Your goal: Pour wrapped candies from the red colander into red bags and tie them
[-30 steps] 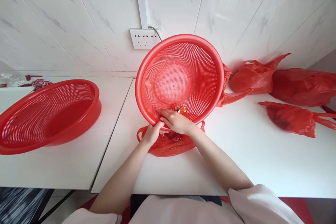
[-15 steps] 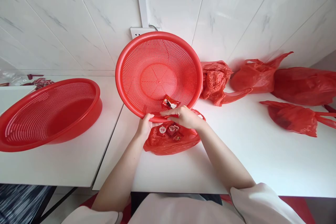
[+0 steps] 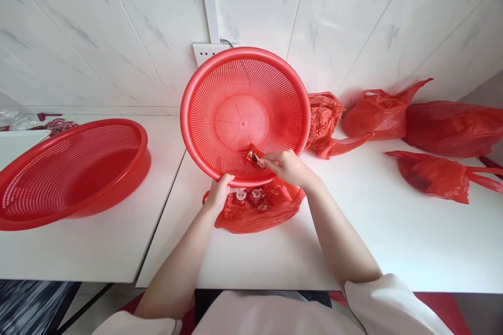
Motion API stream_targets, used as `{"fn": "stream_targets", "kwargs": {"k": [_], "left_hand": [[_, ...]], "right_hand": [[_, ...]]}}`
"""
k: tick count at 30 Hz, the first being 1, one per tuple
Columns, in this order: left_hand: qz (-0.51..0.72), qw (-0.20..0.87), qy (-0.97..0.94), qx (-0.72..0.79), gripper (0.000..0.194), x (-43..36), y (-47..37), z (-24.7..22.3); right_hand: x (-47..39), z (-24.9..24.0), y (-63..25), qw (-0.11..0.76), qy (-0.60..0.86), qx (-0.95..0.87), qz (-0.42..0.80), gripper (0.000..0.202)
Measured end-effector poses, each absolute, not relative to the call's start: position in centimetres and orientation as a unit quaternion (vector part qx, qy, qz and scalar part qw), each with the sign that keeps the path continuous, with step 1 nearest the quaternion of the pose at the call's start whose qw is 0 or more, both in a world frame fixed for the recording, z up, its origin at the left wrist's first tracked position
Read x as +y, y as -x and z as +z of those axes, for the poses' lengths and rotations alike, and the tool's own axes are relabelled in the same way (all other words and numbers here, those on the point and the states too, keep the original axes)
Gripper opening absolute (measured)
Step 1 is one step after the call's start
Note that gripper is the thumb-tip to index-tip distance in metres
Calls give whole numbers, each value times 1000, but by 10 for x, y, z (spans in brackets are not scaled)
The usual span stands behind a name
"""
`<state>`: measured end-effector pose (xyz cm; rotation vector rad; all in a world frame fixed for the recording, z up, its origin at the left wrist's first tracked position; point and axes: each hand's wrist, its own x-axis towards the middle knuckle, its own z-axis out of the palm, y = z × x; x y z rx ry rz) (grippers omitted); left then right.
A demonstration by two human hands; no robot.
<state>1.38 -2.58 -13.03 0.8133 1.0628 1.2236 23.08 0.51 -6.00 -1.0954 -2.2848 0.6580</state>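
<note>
Both forearms reach forward from the near edge of the white table [image 3: 373,241], bare below pushed-up pale sleeves. The left hand [image 3: 220,192] curls its fingers round the lower rim of the red basket [image 3: 243,112], thumb on the inner side, gripping it. The basket is tipped up on that near rim, its open face turned toward the person and its far rim leaning up near the tiled wall, in front of the wall socket [image 3: 204,52]. The right hand [image 3: 286,166] reaches over the rim into the basket, fingertips pinched on a small red wrapped candy [image 3: 252,155] lying low on the mesh. Just below the basket's rim, touching it, an open red bag [image 3: 255,209] holds more wrapped candies [image 3: 255,196].
</note>
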Motion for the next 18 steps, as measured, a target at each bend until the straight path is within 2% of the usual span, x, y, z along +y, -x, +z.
{"fn": "stream_targets", "kwargs": {"k": [2, 5, 8, 11, 16, 18], "left_hand": [[518, 613, -366, 471, 17, -30, -17, -131], [499, 601, -380, 495, 13, -34, -20, -133], [485, 605, -393, 495, 13, -35, -21, -135], [474, 619, -397, 484, 14, -37, -21, -133], [491, 641, -393, 441, 15, -38, -22, -124], [492, 644, -386, 441, 17, -37, -23, -125]], "right_hand": [[7, -67, -225, 192, 400, -867, 228, 38], [11, -82, -219, 137, 495, -844, 156, 31], [16, -94, -216, 153, 563, -807, 88, 26], [17, -98, -211, 183, 541, -819, 61, 24], [14, -98, -202, 210, 396, -883, 140, 27], [14, -100, -200, 216, 393, -883, 138, 31]]}}
